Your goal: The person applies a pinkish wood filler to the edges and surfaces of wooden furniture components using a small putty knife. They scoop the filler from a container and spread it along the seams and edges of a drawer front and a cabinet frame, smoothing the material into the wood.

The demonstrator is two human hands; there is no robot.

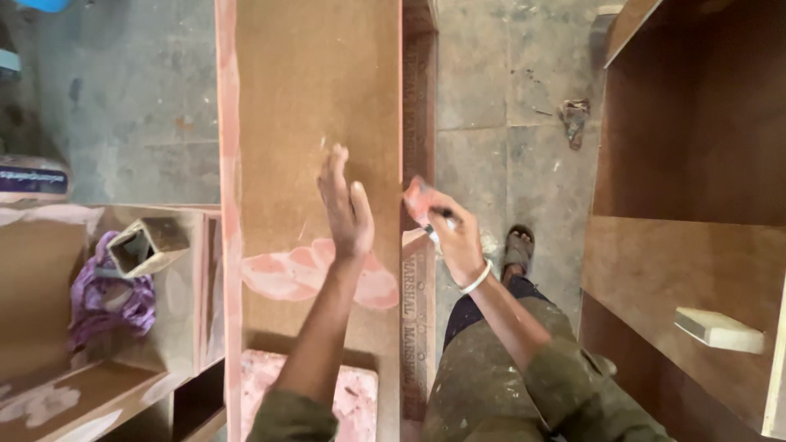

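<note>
A long brown board (311,90) with pink filler patches stands in front of me, running away from me. My left hand (344,205) rests flat on its face, fingers together, just above a pink patch (303,274). At the board's right edge my right hand (446,233) grips a small scraper (419,200) smeared with pink filler, its blade touching that edge. A white bangle (476,278) sits on my right wrist.
A brown cabinet (688,164) stands open at the right with a pale block (720,327) on its shelf. At the left, another wooden unit holds a purple cloth (102,299) and a small open carton (143,245). Grey stone floor lies beyond, and my sandalled foot (518,245).
</note>
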